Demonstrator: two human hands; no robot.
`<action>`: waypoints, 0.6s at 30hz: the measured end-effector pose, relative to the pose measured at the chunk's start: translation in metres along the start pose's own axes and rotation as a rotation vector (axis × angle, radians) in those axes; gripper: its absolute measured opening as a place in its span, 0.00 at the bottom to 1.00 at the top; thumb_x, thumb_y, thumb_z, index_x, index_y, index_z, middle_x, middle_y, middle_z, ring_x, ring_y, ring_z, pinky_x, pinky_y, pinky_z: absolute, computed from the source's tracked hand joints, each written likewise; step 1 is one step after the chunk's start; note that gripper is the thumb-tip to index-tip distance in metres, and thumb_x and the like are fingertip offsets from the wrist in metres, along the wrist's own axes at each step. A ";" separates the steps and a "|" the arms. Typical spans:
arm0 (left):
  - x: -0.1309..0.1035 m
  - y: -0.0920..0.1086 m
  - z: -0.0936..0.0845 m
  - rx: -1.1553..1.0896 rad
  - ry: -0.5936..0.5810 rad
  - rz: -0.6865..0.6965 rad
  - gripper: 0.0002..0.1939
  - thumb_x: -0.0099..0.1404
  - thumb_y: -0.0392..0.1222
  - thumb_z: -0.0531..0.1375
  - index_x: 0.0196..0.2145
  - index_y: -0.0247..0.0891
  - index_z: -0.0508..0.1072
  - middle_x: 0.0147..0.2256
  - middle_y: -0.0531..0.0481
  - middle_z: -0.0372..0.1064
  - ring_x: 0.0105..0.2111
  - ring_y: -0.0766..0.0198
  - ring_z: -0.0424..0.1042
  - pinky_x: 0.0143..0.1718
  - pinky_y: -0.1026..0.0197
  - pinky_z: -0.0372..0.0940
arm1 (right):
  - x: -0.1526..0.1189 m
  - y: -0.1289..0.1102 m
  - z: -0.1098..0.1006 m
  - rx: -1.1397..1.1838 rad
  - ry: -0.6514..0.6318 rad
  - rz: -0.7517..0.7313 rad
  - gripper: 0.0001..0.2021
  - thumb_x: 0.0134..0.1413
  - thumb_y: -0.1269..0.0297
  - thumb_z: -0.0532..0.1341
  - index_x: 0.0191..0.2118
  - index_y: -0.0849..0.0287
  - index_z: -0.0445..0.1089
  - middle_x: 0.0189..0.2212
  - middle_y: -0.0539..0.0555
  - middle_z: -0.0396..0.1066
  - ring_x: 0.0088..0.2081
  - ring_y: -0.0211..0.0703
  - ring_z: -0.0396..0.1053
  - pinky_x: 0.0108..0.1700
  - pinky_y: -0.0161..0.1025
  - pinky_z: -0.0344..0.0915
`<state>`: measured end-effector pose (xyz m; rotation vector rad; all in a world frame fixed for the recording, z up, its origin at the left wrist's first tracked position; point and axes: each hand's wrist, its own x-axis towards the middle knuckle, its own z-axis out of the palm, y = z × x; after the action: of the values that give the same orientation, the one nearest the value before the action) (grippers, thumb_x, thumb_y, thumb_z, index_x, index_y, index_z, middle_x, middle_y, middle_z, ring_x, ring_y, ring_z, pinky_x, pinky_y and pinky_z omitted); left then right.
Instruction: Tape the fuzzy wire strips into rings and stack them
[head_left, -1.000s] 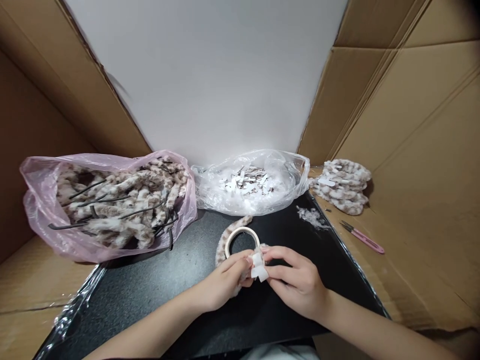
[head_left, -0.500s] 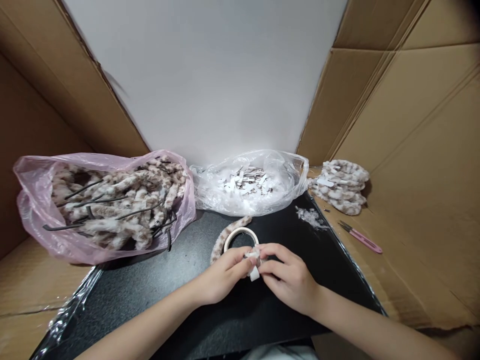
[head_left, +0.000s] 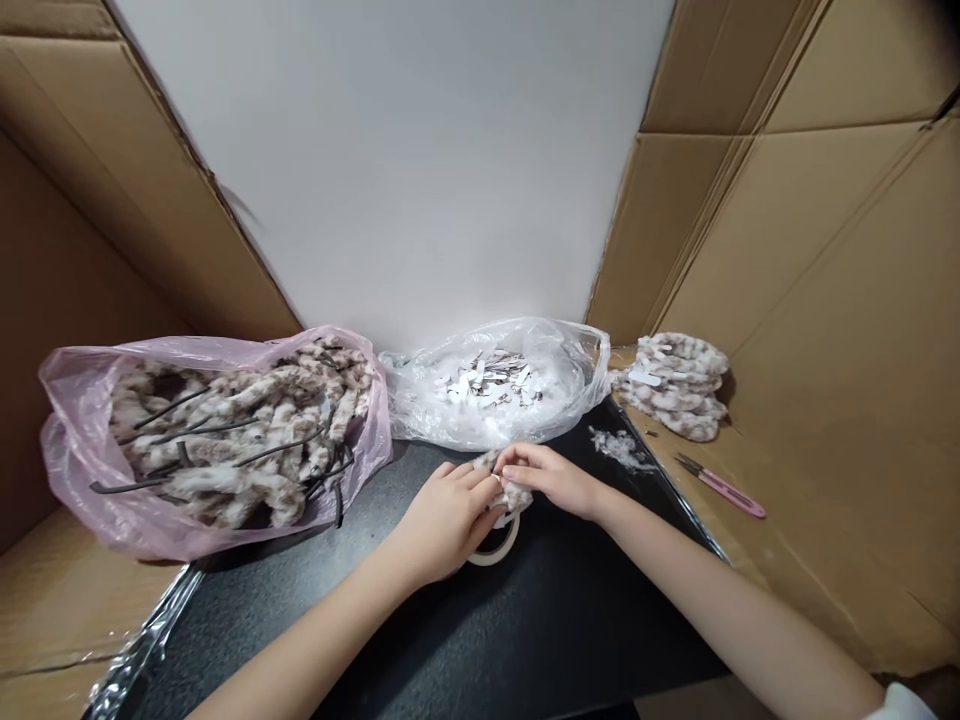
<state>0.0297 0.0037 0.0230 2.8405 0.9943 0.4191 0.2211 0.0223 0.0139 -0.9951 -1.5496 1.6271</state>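
My left hand [head_left: 457, 515] is closed on a brown-and-white furry strip [head_left: 517, 498] over the middle of the black table. From the other side, my right hand [head_left: 551, 480] pinches the same strip, its fingertips close to those of the left. A small white bit shows between the fingers, too hidden to make out. Beneath the hands lies a cream-white ring [head_left: 501, 552] that looks like a roll of tape; the left hand and the strip cover its upper part.
At left, a pink plastic bag [head_left: 75, 480] holds furry strips with dark stems. A clear bag [head_left: 420, 400] of white tags stands behind the hands. To the right are bundled furry pieces [head_left: 679, 385], loose fluff [head_left: 621, 449] and pink-handled snips [head_left: 721, 487]. Cardboard walls [head_left: 847, 300] flank the table.
Both hands have moved away from me, to the far side of the ring. The furry strip, previously curved around the ring's left side, is now bunched up at the hands.
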 end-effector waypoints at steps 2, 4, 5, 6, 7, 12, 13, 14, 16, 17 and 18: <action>-0.002 -0.001 0.005 0.092 0.059 -0.002 0.07 0.68 0.40 0.52 0.37 0.37 0.68 0.35 0.47 0.71 0.35 0.59 0.67 0.36 0.58 0.55 | 0.000 0.003 0.002 0.065 0.012 0.119 0.15 0.47 0.52 0.64 0.30 0.61 0.66 0.22 0.46 0.64 0.24 0.34 0.62 0.29 0.34 0.61; -0.003 -0.001 0.009 0.175 0.114 0.007 0.07 0.67 0.40 0.52 0.34 0.37 0.68 0.32 0.48 0.70 0.32 0.59 0.65 0.34 0.57 0.54 | -0.002 0.004 0.004 0.168 0.009 0.215 0.15 0.45 0.53 0.64 0.27 0.61 0.65 0.19 0.46 0.64 0.21 0.33 0.61 0.25 0.33 0.60; -0.003 -0.001 0.010 0.204 0.138 0.015 0.08 0.67 0.40 0.52 0.33 0.37 0.68 0.30 0.48 0.69 0.30 0.60 0.65 0.33 0.57 0.53 | -0.003 0.003 0.004 0.218 0.004 0.254 0.14 0.44 0.54 0.65 0.26 0.61 0.64 0.18 0.46 0.65 0.20 0.32 0.62 0.25 0.32 0.60; -0.003 -0.001 0.011 0.223 0.160 0.026 0.08 0.67 0.40 0.52 0.32 0.37 0.68 0.29 0.48 0.69 0.30 0.60 0.64 0.33 0.58 0.53 | -0.005 0.002 0.005 0.259 -0.005 0.293 0.13 0.43 0.57 0.65 0.25 0.61 0.64 0.18 0.47 0.65 0.20 0.33 0.63 0.24 0.32 0.61; -0.004 0.000 0.012 0.232 0.181 0.037 0.08 0.67 0.40 0.52 0.32 0.37 0.68 0.29 0.48 0.69 0.29 0.60 0.64 0.32 0.58 0.53 | -0.007 0.001 0.005 0.292 -0.016 0.330 0.12 0.42 0.59 0.64 0.25 0.61 0.65 0.18 0.49 0.67 0.20 0.34 0.64 0.24 0.31 0.61; -0.004 0.000 0.014 0.241 0.288 0.098 0.08 0.69 0.39 0.51 0.34 0.36 0.67 0.28 0.50 0.69 0.28 0.62 0.64 0.31 0.59 0.52 | -0.012 -0.003 0.006 0.322 -0.037 0.388 0.08 0.42 0.62 0.61 0.26 0.62 0.66 0.24 0.56 0.74 0.17 0.33 0.64 0.19 0.30 0.57; -0.004 -0.001 0.014 0.244 0.309 0.121 0.08 0.69 0.38 0.50 0.33 0.36 0.66 0.28 0.50 0.69 0.27 0.62 0.64 0.31 0.59 0.52 | -0.013 -0.003 0.007 0.315 -0.025 0.384 0.08 0.42 0.62 0.62 0.26 0.62 0.65 0.24 0.56 0.74 0.17 0.32 0.64 0.19 0.30 0.57; -0.004 -0.002 0.014 0.249 0.326 0.150 0.09 0.69 0.37 0.49 0.32 0.36 0.66 0.27 0.50 0.69 0.27 0.63 0.64 0.30 0.59 0.51 | -0.014 -0.002 0.007 0.306 -0.013 0.387 0.09 0.41 0.62 0.62 0.26 0.62 0.65 0.24 0.55 0.74 0.18 0.32 0.64 0.20 0.30 0.58; -0.004 -0.004 0.015 0.264 0.351 0.215 0.11 0.69 0.35 0.48 0.30 0.36 0.65 0.26 0.51 0.68 0.26 0.65 0.63 0.30 0.59 0.50 | -0.014 0.000 0.007 0.283 0.014 0.397 0.09 0.40 0.63 0.64 0.27 0.62 0.66 0.23 0.52 0.72 0.20 0.32 0.65 0.23 0.30 0.61; -0.004 -0.004 0.015 0.270 0.360 0.246 0.11 0.69 0.34 0.48 0.30 0.36 0.65 0.26 0.51 0.67 0.25 0.65 0.63 0.29 0.60 0.50 | -0.015 0.000 0.008 0.271 0.030 0.398 0.09 0.39 0.63 0.65 0.27 0.61 0.66 0.21 0.49 0.70 0.21 0.32 0.64 0.25 0.30 0.61; -0.004 -0.005 0.015 0.273 0.370 0.268 0.12 0.69 0.33 0.48 0.29 0.36 0.65 0.26 0.52 0.67 0.25 0.65 0.63 0.29 0.60 0.50 | -0.015 0.001 0.008 0.261 0.047 0.391 0.09 0.38 0.65 0.65 0.27 0.61 0.66 0.21 0.48 0.68 0.22 0.32 0.64 0.26 0.31 0.62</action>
<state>0.0280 0.0045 0.0069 3.2337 0.7669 0.9305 0.2217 0.0054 0.0141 -1.2332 -1.1200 1.9938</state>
